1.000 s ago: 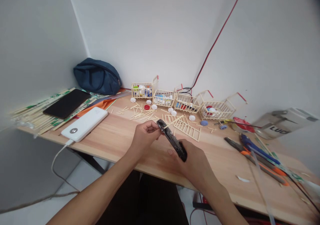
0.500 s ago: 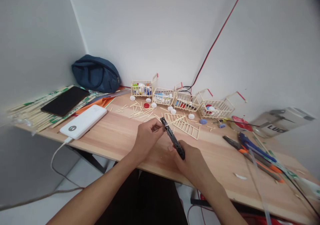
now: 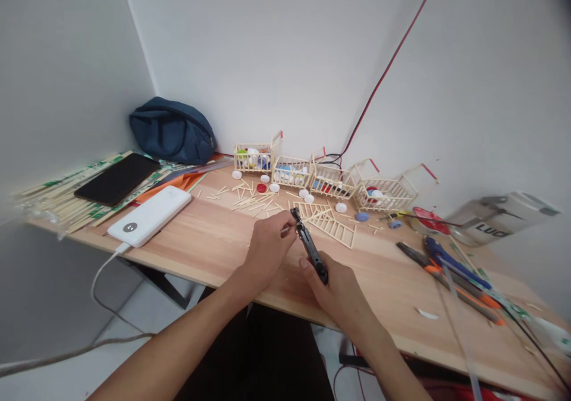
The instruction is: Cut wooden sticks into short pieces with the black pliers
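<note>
My right hand [image 3: 332, 282] is closed around the handles of a black multi-tool [image 3: 310, 246], which looks like folding pliers. Its head points up and away to the left. My left hand [image 3: 270, 240] is pinched right beside the tool's head; whatever lies in its fingertips is too small to make out. Just beyond the hands, two ladder-like stick panels [image 3: 336, 229] lie flat on the wooden table [image 3: 214, 234]. Short cut sticks [image 3: 254, 201] are scattered to their left.
Several miniature stick carts [image 3: 292, 172] stand along the wall with bottle caps in and near them. To the right lie orange-handled pliers [image 3: 473, 297] and a blue glue gun [image 3: 455, 264]. A white power bank [image 3: 149, 216], a phone [image 3: 116, 179] and a blue pouch [image 3: 172, 130] occupy the left.
My left hand has shifted slightly to the right, closer to the tool's head. The multi-tool has turned a little in my right hand, its handles looking closer together.
</note>
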Demonstrator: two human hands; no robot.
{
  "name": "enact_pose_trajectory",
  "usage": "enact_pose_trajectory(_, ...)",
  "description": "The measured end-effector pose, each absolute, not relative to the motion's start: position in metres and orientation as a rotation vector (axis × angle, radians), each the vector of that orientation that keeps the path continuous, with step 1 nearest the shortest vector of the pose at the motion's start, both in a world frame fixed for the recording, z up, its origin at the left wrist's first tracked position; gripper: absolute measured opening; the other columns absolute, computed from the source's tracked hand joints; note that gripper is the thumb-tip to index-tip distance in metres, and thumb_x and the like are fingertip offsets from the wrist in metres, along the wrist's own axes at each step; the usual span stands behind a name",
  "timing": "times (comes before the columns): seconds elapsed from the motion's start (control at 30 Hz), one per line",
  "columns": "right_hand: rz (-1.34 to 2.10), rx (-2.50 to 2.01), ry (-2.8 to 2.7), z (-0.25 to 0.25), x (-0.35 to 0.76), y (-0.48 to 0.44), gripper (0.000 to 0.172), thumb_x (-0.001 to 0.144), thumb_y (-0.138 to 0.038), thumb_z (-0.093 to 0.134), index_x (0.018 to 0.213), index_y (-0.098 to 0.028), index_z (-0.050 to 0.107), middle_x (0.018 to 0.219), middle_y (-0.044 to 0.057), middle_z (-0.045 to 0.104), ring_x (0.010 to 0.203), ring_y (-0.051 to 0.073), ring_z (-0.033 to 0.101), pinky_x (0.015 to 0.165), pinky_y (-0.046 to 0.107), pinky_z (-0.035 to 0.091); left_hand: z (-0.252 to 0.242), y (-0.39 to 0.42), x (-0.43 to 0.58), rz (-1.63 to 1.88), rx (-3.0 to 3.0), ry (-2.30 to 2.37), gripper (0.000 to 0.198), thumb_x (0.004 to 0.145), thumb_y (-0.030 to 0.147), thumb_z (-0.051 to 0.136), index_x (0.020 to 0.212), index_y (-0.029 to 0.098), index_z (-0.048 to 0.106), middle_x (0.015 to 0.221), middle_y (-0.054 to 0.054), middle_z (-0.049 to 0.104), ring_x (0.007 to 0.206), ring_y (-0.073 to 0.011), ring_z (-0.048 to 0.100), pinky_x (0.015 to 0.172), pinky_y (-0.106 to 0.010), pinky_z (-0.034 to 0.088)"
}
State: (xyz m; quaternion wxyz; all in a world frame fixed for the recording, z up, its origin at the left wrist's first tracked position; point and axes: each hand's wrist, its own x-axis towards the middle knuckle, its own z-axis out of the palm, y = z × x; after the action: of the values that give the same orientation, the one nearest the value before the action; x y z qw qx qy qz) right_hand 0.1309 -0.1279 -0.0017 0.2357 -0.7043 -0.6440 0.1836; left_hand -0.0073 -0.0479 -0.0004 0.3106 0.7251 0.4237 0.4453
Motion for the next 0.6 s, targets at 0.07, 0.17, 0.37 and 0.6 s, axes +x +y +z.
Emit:
enact_pose_trajectory(0.07,0.503,-1.935,-1.763,-0.0025,0.1309,-0.128,0.033,0.087,-0.049,0.039,0.074,-0.021,0.052,0.059,0.001,0.058,0.055,0.017,0.054,0.052,0.024,0.031,0.0,-0.0481,-0.0072,1.17,1.981,1.125,0.012,0.076,0.013,0.046,0.066,0.017,0.053,0.058,0.005,0.051,0.056,-0.0081,0.043,0.056,-0.02,0.031)
enact_pose_trajectory(0.17,0.486,-1.94,-1.761,-0.0032,0.1318,-0.1276,0.032,0.086,-0.048,0.04,0.076,-0.021,0.053,0.06,0.002,0.059,0.056,0.017,0.055,0.053,0.024,0.031,0.0002,-0.0484,-0.007,1.161,2.105,1.149,0.015,0.08,0.012,0.043,0.068,0.018,0.052,0.061,0.004,0.052,0.059,-0.0093,0.044,0.057,-0.021,0.032)
enact_pose_trajectory(0.37,0.474,-1.949,-1.736,-0.0049,0.1325,-0.1266,0.032,0.086,-0.048,0.041,0.074,-0.022,0.054,0.057,0.0,0.058,0.054,0.017,0.053,0.051,0.024,0.03,-0.0033,-0.0485,-0.0071,1.145,2.298,1.148,0.018,0.087,0.014,0.039,0.077,0.018,0.054,0.074,0.0,0.058,0.071,-0.0129,0.052,0.066,-0.024,0.037)
enact_pose_trajectory(0.6,0.439,-1.939,-1.734,-0.0039,0.1308,-0.127,0.034,0.085,-0.049,0.042,0.07,-0.021,0.054,0.054,0.0,0.056,0.051,0.016,0.051,0.05,0.024,0.028,-0.0079,-0.0458,-0.011,1.21,2.433,1.113,0.019,0.09,0.015,0.038,0.084,0.018,0.056,0.081,-0.001,0.062,0.079,-0.0148,0.056,0.071,-0.026,0.042)
